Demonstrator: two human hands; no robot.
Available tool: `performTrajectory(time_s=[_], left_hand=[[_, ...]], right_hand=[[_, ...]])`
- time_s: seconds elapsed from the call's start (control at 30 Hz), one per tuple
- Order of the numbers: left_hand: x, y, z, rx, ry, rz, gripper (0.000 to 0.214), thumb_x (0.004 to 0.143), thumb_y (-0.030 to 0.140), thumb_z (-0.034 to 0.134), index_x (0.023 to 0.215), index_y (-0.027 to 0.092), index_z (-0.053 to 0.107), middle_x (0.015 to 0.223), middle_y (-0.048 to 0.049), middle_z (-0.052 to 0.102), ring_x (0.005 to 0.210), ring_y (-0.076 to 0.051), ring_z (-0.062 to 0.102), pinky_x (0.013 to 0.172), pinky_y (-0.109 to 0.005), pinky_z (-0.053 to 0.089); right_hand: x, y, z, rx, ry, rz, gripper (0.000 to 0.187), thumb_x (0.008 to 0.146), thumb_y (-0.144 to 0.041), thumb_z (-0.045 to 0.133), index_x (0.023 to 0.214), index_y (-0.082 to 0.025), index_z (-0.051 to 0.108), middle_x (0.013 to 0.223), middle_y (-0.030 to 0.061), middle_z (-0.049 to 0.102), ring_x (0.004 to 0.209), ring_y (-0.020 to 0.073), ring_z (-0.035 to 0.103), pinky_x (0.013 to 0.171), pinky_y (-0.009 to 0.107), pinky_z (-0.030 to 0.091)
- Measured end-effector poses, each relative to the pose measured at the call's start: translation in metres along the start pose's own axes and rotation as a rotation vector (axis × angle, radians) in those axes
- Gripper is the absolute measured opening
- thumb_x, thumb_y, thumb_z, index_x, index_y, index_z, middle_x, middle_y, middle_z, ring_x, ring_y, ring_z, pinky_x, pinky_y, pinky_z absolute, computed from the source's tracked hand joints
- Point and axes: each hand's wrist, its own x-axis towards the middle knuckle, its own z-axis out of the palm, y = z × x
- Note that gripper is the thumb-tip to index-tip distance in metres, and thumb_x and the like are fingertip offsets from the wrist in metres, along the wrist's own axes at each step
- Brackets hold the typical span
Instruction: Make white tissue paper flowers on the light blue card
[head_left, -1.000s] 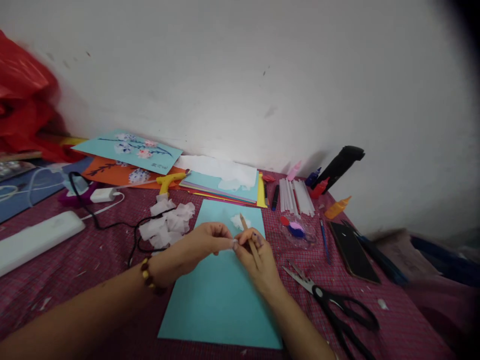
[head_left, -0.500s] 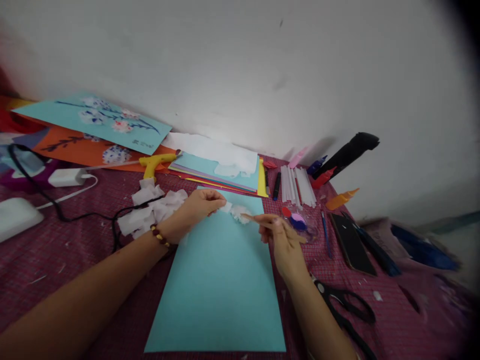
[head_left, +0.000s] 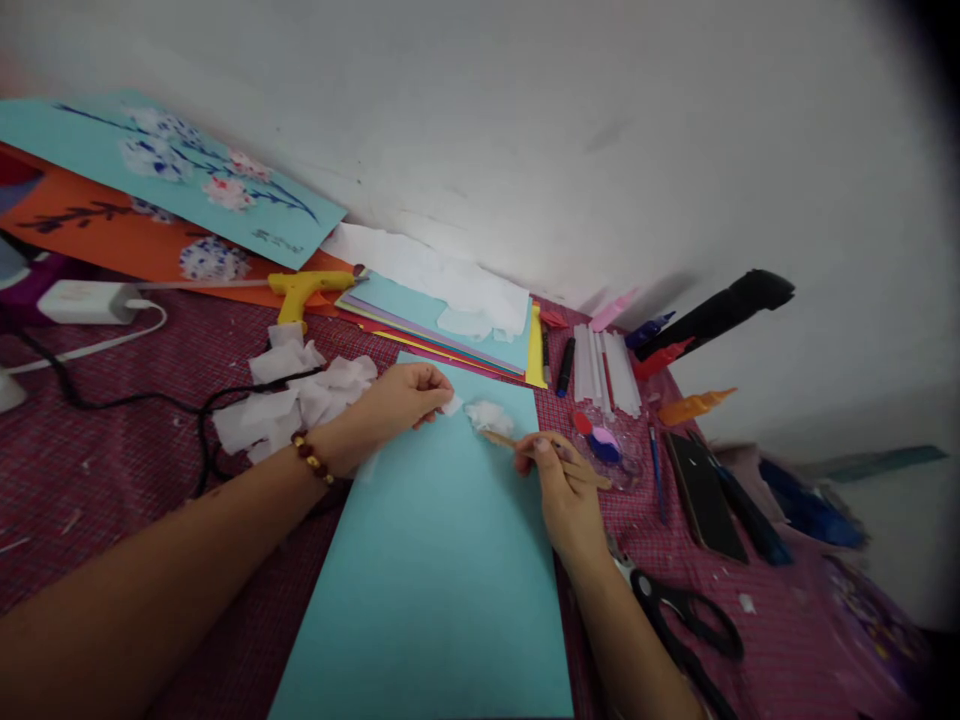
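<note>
A light blue sheet of paper lies lengthwise before me. Near its far end sits a ruffled white tissue paper flower. My left hand is closed, pinching a small white piece of tissue paper just left of the flower. Held in the closed fingers of my right hand is a thin wooden stick, its tip at the flower's lower edge. More cut tissue pieces are heaped beside my left wrist.
A yellow glue gun and a stack of coloured paper lie behind. Finished flower pictures lean at the back left. On the right are glue sticks, a paint palette, a phone and scissors. A black cable crosses the left side.
The view has shifted and tilted slightly. The stick's tip has moved from the flower's right side down to its lower edge. My left hand still pinches the tissue piece.
</note>
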Motion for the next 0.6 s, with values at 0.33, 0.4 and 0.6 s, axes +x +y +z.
performTrajectory(time_s=[0.33,0.4,0.6], left_hand=[[-0.0045,0.0068,0.0017,0.019,-0.061,-0.025,0.012,0.068,0.023,0.063,0.073,0.012,0.065,0.060,0.0020,0.058,0.050,-0.008,0.046,0.048,-0.020,0.034],[-0.0030,0.0065,0.0003,0.059,-0.061,-0.026,0.011,0.067,0.022,0.062,0.072,0.013,0.065,0.055,0.0036,0.054,0.046,-0.007,0.042,0.046,-0.020,0.032],[-0.0007,0.0032,-0.0036,0.098,-0.068,0.029,0.007,0.066,0.020,0.062,0.068,0.014,0.063,0.053,0.0046,0.052,0.047,-0.007,0.046,0.046,-0.018,0.034]], right_hand=[[0.0035,0.0022,0.0030,-0.006,0.029,0.037,0.030,0.092,-0.045,0.045,0.085,-0.022,0.061,0.071,0.0002,0.061,0.065,0.0163,0.056,0.062,0.029,0.043],[0.0039,0.0022,0.0031,-0.008,0.035,0.045,0.031,0.092,-0.047,0.045,0.085,-0.021,0.061,0.071,0.0006,0.061,0.065,0.0167,0.056,0.062,0.029,0.043],[0.0041,0.0056,0.0025,0.074,0.063,0.081,0.032,0.091,-0.048,0.046,0.086,-0.021,0.062,0.072,0.0011,0.061,0.065,0.0167,0.056,0.063,0.030,0.044]])
